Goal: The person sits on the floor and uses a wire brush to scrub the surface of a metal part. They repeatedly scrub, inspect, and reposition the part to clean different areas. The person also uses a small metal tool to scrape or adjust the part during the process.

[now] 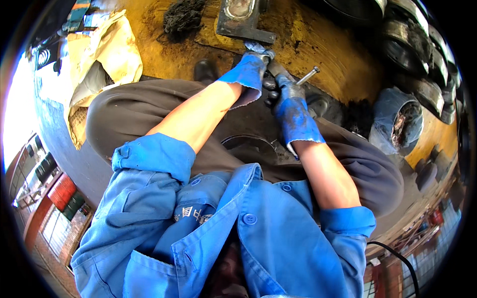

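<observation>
My left hand, in a dirty blue glove, is curled just below a dark metal part that has a pale oval recess. Its fingertips are mostly hidden, so what they grip does not show. My right hand, in a blue glove with blackened fingers, is closed around a metal tool. A flat grey bar shows between the two hands, and a thin bright rod with a rounded end sticks out to the upper right of the right hand. Whether bar and rod are one piece I cannot tell.
A dark fibrous clump lies on the stained yellow floor. Torn yellow paper sacking is at the left. On the right stand stacked round metal parts and a plastic-lined bucket. My bent legs frame the work.
</observation>
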{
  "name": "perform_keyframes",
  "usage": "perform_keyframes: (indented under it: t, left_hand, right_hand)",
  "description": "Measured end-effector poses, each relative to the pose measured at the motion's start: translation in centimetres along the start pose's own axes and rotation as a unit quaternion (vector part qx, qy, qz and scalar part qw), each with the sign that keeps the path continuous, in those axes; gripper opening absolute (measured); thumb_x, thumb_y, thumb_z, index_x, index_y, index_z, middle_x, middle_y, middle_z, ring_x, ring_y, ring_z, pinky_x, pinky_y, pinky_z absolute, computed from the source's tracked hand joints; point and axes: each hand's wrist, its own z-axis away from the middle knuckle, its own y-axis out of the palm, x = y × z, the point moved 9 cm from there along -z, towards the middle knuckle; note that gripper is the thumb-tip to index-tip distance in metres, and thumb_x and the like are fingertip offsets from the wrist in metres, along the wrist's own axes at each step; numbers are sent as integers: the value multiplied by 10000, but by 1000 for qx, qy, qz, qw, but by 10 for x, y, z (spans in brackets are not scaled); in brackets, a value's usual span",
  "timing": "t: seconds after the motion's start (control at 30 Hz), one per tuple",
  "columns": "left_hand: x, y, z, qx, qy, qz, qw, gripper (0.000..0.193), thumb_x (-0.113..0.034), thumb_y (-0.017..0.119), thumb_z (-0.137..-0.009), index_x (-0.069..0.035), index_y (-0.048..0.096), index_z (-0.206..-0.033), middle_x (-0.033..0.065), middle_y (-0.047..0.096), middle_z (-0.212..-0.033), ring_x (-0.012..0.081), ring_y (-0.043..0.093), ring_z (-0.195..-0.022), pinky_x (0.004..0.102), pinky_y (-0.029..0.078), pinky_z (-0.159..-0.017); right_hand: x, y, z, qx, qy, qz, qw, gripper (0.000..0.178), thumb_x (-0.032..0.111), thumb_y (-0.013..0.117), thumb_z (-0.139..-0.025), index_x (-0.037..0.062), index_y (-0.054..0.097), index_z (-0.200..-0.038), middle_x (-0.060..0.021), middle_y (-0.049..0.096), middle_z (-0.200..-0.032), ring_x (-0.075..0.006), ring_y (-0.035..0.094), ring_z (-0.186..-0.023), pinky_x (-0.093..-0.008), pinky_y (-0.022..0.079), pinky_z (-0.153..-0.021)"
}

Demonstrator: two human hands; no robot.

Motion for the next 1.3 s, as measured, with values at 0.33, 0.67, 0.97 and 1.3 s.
perform_keyframes:
  t: [0.33,0.67,0.97,1.3]
  left_hand:
    - [-80,50,97,124,212,-366,897,385,-149,426,-1010,-87,532,-1375,217,620,-1232,307,641,-1020,383,491,-907]
    - [16,-45,-14,-122,15,-266,956,281,-205,501,-1020,-55,620,-1225,135,689,-1039,262,650,-848,386,507,-817]
    - [28,56,-15,47,-121,289,948,164,-195,591,-985,-93,629,-1107,97,679,-1047,306,687,-933,464,593,-773]
    - [20,85,11,28,-158,312,936,200,-89,509,-1001,-95,566,-1192,125,681,-1136,310,692,-1011,484,557,-832]
  right_hand:
    - [40,-26,67,-23,-3,-11,1000,142,218,627,-961,113,643,-1057,-51,664,-782,-118,447,-459,-311,444,-448]
    - [-4,11,-1,166,-2,42,985,183,270,598,-994,96,594,-1049,-92,686,-884,-118,468,-549,-306,428,-496]
    - [15,-99,-65,56,6,-50,997,231,355,680,-942,137,615,-983,-30,675,-811,-72,403,-482,-251,327,-431]
    - [27,-135,-90,52,11,-26,998,228,408,698,-928,196,630,-973,32,579,-692,-44,394,-458,-215,285,-428]
